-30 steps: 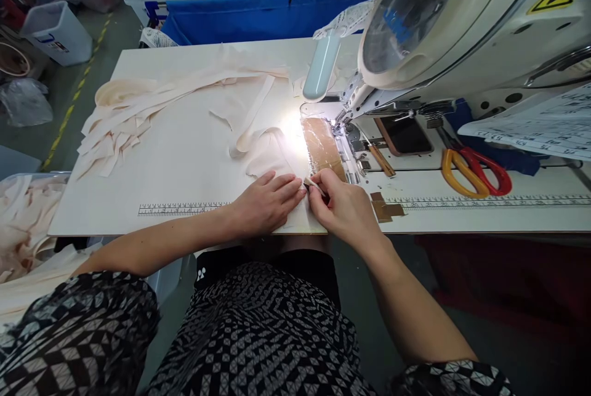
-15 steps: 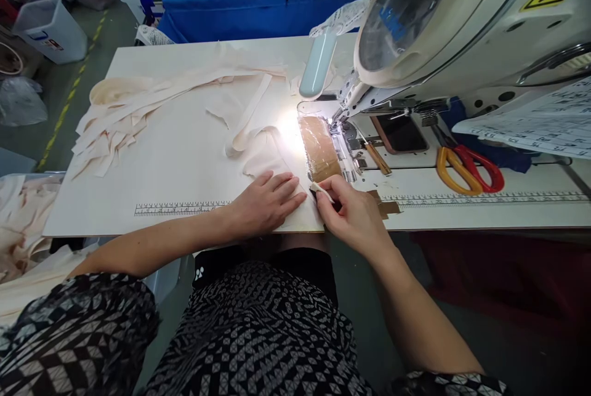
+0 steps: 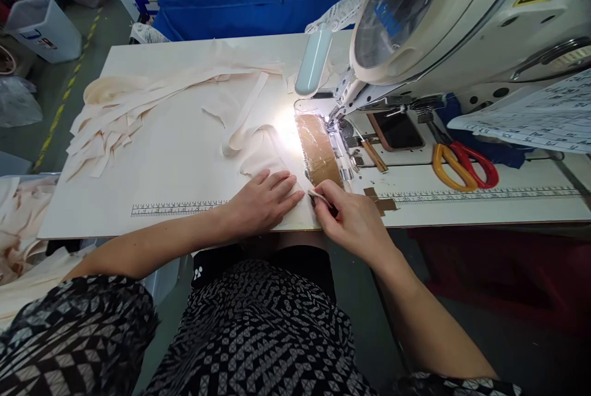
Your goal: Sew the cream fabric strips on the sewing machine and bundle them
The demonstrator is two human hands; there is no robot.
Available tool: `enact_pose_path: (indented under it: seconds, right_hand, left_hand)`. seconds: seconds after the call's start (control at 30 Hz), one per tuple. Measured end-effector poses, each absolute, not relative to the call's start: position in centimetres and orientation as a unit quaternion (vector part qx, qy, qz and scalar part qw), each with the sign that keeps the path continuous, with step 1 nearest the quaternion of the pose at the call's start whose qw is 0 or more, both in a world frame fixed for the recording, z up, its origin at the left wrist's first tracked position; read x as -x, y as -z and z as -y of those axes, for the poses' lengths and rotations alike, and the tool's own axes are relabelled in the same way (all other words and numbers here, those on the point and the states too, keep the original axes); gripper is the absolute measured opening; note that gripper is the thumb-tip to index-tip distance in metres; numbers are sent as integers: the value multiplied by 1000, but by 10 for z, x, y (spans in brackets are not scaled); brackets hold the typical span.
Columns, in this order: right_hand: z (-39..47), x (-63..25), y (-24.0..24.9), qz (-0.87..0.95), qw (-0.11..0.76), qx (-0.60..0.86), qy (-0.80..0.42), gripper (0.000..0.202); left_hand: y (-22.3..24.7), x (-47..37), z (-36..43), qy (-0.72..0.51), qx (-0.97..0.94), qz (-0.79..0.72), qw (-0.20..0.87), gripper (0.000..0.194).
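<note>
My left hand [image 3: 265,202] lies flat with fingers stretched out on a cream fabric piece [image 3: 263,159], near the front edge of the white table. Just to its right, my right hand [image 3: 353,217] is closed, thumb and forefinger pinching a narrow cream edge of fabric [image 3: 318,195]. Something small and dark shows under those fingertips; I cannot make out what it is. Beyond the right hand is the sewing machine's presser foot area [image 3: 333,120], brightly lit, with a brown taped plate [image 3: 317,146] beside it.
A heap of cream fabric strips [image 3: 111,113] lies at the table's left. Right of the needle are a wooden-handled tool [image 3: 373,156], a phone [image 3: 397,131] and scissors [image 3: 455,167] with yellow and red handles. The machine head [image 3: 443,20] overhangs the right side.
My right hand has turned slightly, and the cream edge in its pinch now shows as a thinner sliver. My left hand stays flat on the fabric. The whole view has shifted a little.
</note>
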State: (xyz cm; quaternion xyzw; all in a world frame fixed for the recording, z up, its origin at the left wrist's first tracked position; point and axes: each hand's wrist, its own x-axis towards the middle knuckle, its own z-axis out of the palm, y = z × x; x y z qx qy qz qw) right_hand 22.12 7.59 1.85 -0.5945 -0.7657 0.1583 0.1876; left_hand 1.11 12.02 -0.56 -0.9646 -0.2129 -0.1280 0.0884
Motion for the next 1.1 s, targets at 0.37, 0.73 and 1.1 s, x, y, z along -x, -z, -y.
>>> enact_pose_path:
  seconds: [0.37, 0.73, 1.1]
  right_hand:
    - [-66, -234, -20, 710, 238, 625, -221, 12]
    - [-66, -228, -14, 756, 199, 603, -158, 12]
    - [-54, -253, -29, 760, 172, 578, -244, 14]
  left_hand:
    - [1, -11, -119, 84, 973, 206, 69, 38]
    - [-5, -11, -115, 81, 977, 192, 53, 50]
    - [-3, -10, -116, 75, 978, 194, 31, 50]
